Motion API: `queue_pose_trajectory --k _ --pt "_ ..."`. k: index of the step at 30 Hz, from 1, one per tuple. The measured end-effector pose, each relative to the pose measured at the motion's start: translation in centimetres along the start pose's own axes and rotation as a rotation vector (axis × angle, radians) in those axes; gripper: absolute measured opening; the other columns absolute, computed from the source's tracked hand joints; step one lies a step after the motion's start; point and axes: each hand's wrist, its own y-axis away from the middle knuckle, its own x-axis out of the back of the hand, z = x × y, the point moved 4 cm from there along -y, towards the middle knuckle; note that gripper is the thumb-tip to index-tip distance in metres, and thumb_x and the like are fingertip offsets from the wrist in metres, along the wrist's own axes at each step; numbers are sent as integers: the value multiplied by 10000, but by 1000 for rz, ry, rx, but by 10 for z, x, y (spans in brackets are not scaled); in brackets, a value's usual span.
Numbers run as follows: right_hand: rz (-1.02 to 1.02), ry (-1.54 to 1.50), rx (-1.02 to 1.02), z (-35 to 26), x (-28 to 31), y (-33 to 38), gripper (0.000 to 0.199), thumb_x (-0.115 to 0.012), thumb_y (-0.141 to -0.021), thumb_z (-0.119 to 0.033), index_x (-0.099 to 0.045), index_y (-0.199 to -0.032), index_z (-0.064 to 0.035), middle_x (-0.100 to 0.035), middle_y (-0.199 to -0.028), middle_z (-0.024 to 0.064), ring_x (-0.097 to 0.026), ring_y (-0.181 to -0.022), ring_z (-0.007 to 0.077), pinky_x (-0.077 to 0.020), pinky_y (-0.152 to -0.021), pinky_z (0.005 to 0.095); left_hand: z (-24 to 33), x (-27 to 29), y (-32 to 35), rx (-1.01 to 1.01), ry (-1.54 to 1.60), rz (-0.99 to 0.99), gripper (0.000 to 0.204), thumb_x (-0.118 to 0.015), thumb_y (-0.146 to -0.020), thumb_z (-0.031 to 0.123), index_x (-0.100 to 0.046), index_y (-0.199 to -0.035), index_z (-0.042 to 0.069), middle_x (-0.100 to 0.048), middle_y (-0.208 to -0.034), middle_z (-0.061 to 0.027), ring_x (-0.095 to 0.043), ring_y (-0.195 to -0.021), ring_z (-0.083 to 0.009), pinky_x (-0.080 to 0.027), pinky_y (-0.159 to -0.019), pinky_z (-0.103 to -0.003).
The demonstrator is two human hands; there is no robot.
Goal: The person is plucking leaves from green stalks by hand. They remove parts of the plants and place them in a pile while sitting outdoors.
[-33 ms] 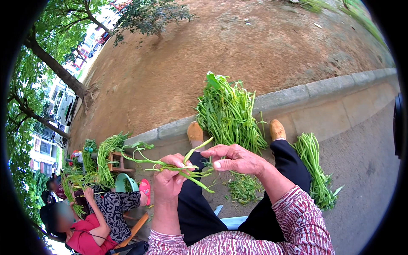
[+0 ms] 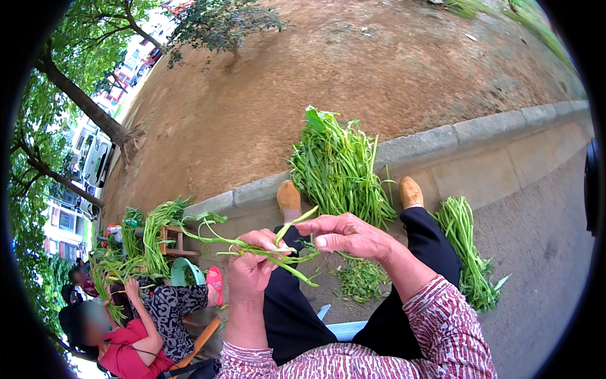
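Observation:
My left hand (image 2: 248, 262) is closed round several long green stems (image 2: 214, 239) that look like water spinach, held over my lap. Leafy ends trail off to the left, and stem tips stick out to the right. Close by on the right, my right hand (image 2: 353, 235) bends thumb and forefinger together at the stem ends, in a pinch on a piece of stem. Between my feet lies a big heap of the same greens (image 2: 341, 170), against the kerb. A smaller bundle of stems (image 2: 466, 246) rests on the pavement beyond my right leg.
Small trimmings (image 2: 361, 280) lie on the ground between my legs. A stone kerb (image 2: 429, 144) edges bare soil. At the left, a seated person in red (image 2: 136, 344) handles greens beside a wooden stool (image 2: 172, 240) piled with more, and a light green basin (image 2: 187, 271).

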Motion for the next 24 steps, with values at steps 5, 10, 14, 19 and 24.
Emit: queue_pose_trajectory --k 5,10,14,19,24 --pt "84 -210 -15 0 7 -1 452 -609 -901 -351 -602 -1227 -37 -655 -1072 42 -581 -862 89 -455 -733 238 -19 -6 1 108 -186 -38 128 -571 -771 -3 -651 -867 -28 -641 -851 -179 -455 -510 -89 -314 -449 -199" --pt "168 -461 114 9 18 -1 326 -597 -905 -289 -663 -1009 12 -694 -975 118 -620 -780 116 -463 -665 222 -37 -3 6 231 -219 -2 251 -514 -745 -52 -656 -952 -44 -658 -951 -170 -460 -528 -75 -329 -454 -185" --pt "367 -630 232 3 40 5 234 -590 -891 -222 -652 -886 3 -685 -936 156 -628 -771 170 -495 -733 277 -31 -2 -2 203 -154 142 237 -522 -891 86 -591 -1080 -38 -615 -1146 -217 -498 -539 -54 -415 -487 -190" --pt "474 -837 382 1 72 17 167 -543 -832 -167 -613 -807 -17 -657 -885 154 -617 -713 216 -491 -638 307 -19 27 -1 149 263 186 301 -535 -928 172 -547 -1166 -13 -576 -1217 -196 -532 -579 -102 -451 -512 -252" --pt "575 -783 280 7 72 19 157 -559 -822 -169 -594 -779 -22 -620 -787 106 -487 -562 141 -347 -467 253 -11 46 3 111 462 325 257 -526 -930 156 -602 -1134 19 -623 -1161 -170 -518 -570 -119 -422 -527 -274"
